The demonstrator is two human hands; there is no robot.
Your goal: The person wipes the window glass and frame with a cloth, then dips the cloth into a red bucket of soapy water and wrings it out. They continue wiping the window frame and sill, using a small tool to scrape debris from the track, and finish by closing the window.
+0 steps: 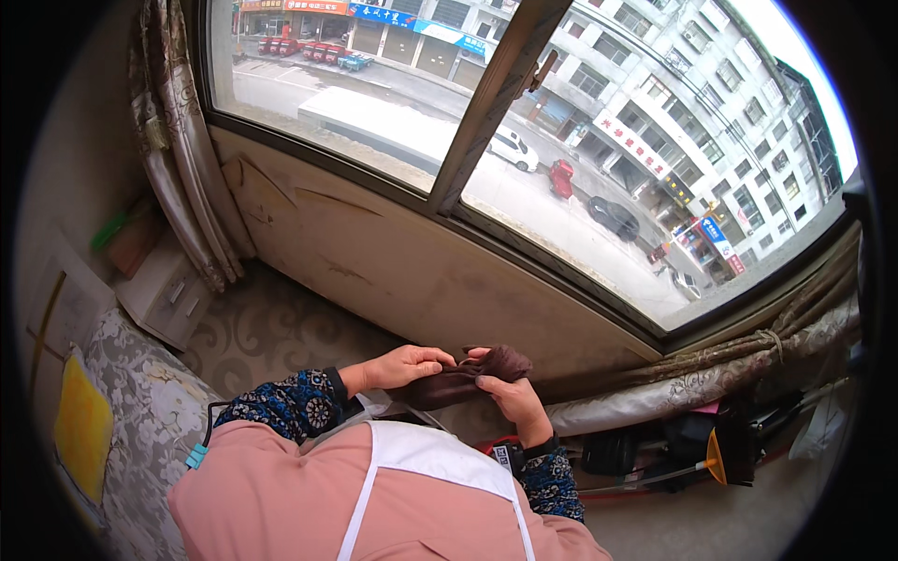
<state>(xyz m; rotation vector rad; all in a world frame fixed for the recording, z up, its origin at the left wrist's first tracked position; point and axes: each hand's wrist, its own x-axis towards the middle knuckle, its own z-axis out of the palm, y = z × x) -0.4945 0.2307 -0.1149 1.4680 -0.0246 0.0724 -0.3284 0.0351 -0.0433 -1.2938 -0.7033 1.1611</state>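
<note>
Through my remote view, a wide sliding window with a dull brown metal frame (486, 103) filled the upper part of the room, letting in bright daylight. Beyond it I saw a pale street (271, 89) and a grey-white multi-storey building (692, 89). Beneath the glass ran a scuffed beige wall (412, 271). A shiny, patterned beige curtain (178, 140) hung at the left; a matching curtain, tied with cord (627, 402), stretched along the right. At left, a small pale cabinet with drawers (168, 297) stood near grey floral fabric (140, 402), with a yellow cushion (82, 425) on it. Dark scrolls patterned the grey-brown floor (271, 323).
</note>
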